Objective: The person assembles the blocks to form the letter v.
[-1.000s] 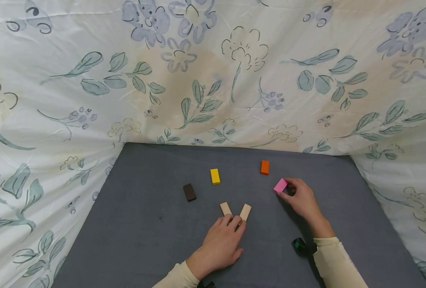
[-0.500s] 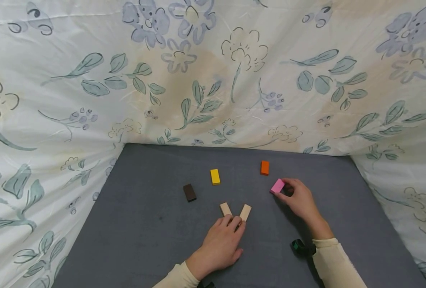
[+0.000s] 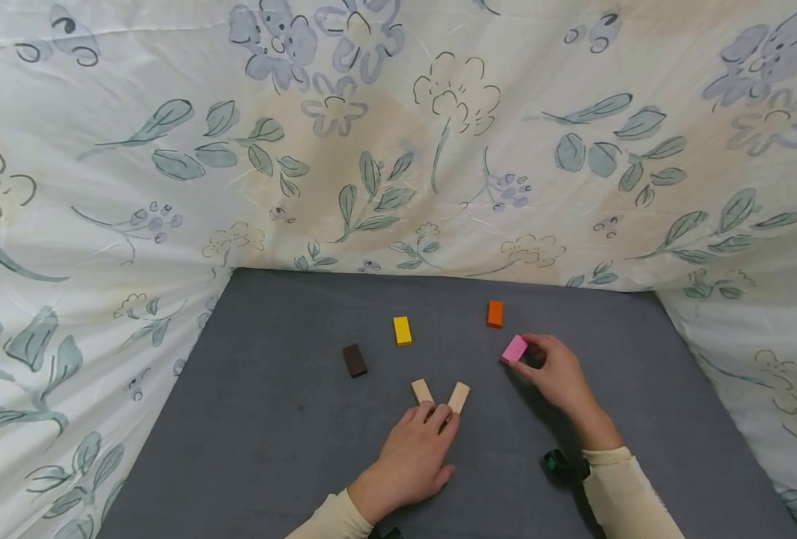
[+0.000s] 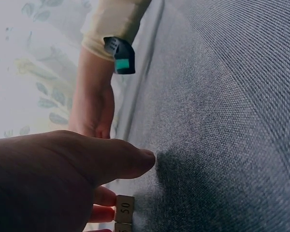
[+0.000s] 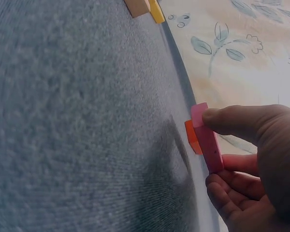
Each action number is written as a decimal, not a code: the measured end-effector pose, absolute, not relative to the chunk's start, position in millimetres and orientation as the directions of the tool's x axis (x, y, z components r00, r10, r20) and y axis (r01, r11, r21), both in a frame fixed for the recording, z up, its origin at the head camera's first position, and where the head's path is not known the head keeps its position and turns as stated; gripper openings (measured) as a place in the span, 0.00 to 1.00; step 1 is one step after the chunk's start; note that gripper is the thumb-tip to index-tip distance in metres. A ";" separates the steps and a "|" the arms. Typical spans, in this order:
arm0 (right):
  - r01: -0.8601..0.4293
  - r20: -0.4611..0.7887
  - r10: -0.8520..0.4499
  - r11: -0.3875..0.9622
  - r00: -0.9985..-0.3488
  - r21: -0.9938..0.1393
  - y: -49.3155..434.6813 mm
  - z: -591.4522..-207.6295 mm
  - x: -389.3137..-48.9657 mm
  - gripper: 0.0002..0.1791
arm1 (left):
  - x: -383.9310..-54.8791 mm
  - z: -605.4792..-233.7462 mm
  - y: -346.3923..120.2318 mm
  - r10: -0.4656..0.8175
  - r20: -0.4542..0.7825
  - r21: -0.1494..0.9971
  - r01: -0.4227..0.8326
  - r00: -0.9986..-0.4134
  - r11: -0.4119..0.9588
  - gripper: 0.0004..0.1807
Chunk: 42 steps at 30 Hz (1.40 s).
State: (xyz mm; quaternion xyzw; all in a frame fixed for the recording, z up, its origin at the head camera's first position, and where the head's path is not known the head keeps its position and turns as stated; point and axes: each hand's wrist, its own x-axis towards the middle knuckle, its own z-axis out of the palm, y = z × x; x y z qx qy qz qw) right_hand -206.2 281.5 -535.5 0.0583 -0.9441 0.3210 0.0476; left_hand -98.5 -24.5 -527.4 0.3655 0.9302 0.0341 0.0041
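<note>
My right hand (image 3: 560,374) pinches a pink block (image 3: 514,349) between thumb and fingers, to the right on the grey cloth. In the right wrist view the same pink block (image 5: 208,140) stands on end in the grip, overlapping an orange block (image 5: 192,137) behind it. My left hand (image 3: 408,457) rests its fingertips on two plain wooden blocks, the left one (image 3: 421,390) and the right one (image 3: 459,397), which spread in a V. Their near ends are hidden under the fingers. Up close in the left wrist view, a wooden block (image 4: 124,209) bears the print "50".
A dark brown block (image 3: 355,361) and a yellow block (image 3: 402,331) lie left of centre on the grey cloth (image 3: 250,427). Farther back sits the orange block (image 3: 495,314). A flower-patterned curtain (image 3: 398,150) borders the back and both sides.
The right hand has shifted a little to the left with the pink block, bringing it nearer the orange one's line. The left hand and the wooden blocks have stayed put.
</note>
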 end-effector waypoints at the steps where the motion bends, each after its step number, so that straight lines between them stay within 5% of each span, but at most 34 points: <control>1: -0.144 0.129 -0.082 0.786 -0.988 -0.601 280.7 -535.2 -206.0 0.34 | -98.6 -527.7 -24.5 0.680 0.017 0.067 0.679 -0.733 0.731 0.37; 42: -0.195 0.133 -0.144 0.772 -0.981 -0.605 254.6 -528.0 -196.1 0.33 | -99.5 -529.0 -23.2 0.669 0.017 0.067 0.668 -0.743 0.741 0.38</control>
